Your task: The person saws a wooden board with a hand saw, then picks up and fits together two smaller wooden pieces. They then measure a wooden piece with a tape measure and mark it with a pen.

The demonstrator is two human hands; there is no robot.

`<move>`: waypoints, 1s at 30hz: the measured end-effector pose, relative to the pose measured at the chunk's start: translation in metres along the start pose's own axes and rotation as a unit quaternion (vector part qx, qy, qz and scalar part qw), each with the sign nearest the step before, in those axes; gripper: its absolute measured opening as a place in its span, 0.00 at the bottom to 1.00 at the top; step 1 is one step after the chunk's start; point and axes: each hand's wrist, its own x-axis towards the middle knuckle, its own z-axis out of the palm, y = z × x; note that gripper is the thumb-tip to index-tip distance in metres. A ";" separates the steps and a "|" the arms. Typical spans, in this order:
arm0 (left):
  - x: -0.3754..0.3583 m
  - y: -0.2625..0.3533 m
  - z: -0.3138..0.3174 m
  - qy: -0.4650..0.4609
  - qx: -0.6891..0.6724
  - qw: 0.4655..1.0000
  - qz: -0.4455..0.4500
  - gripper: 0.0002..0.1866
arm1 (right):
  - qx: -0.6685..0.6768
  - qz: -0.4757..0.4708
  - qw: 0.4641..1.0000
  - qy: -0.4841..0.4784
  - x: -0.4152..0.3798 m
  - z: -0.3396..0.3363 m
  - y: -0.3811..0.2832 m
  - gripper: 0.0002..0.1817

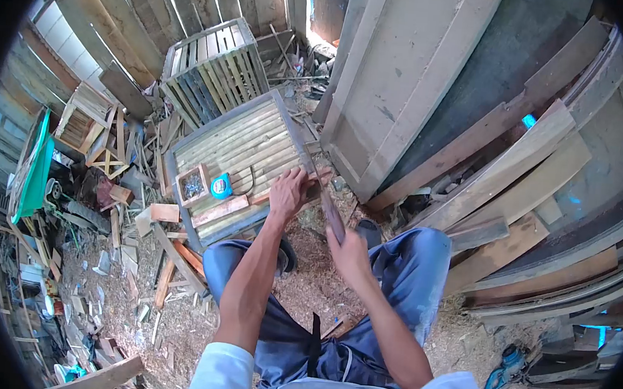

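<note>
My right hand (351,254) is closed round the handle of what looks like a handsaw (333,214), its blade seen nearly edge-on and pointing away from me. The blade lies across a thin wooden strip (318,177) at the right edge of a slatted wooden panel (248,143). My left hand (289,193) presses down on the strip there, fingers curled over it; the fingertips are partly hidden. Left of that hand, on the panel, are a blue tape measure (221,186), a small wooden box of nails or screws (193,185) and a short wood piece (220,208).
A slatted crate (215,68) stands behind the panel. Wood offcuts (166,213) and scraps litter the left floor. A large door-like panel (399,78) and planks (501,164) lean at the right. Sawdust (305,288) covers the ground between my legs. A blue power tool (508,364) lies lower right.
</note>
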 end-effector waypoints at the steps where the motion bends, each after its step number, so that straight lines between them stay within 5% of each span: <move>1: 0.001 0.003 -0.001 0.000 0.007 1.000 0.004 0.12 | 0.031 -0.003 0.999 0.014 -0.027 -0.008 0.008 0.21; 11: -0.003 0.004 0.000 -0.002 0.006 1.000 -0.011 0.08 | 0.005 -0.044 0.998 0.040 0.013 0.020 0.009 0.18; 14: -0.005 0.002 0.008 0.036 0.018 0.999 0.006 0.11 | 0.054 0.033 0.998 0.011 -0.057 -0.013 0.005 0.17; 18: -0.005 -0.006 0.014 0.037 0.005 0.999 -0.036 0.10 | -0.004 0.084 0.996 -0.001 -0.044 -0.008 0.009 0.21; 26: 0.004 0.002 0.000 0.023 -0.004 0.998 -0.060 0.10 | -0.001 0.010 1.000 -0.004 -0.027 -0.052 0.014 0.21; 30: 0.000 0.006 -0.001 0.031 0.021 0.998 -0.055 0.12 | 0.105 -0.011 0.994 0.033 -0.022 -0.074 -0.012 0.20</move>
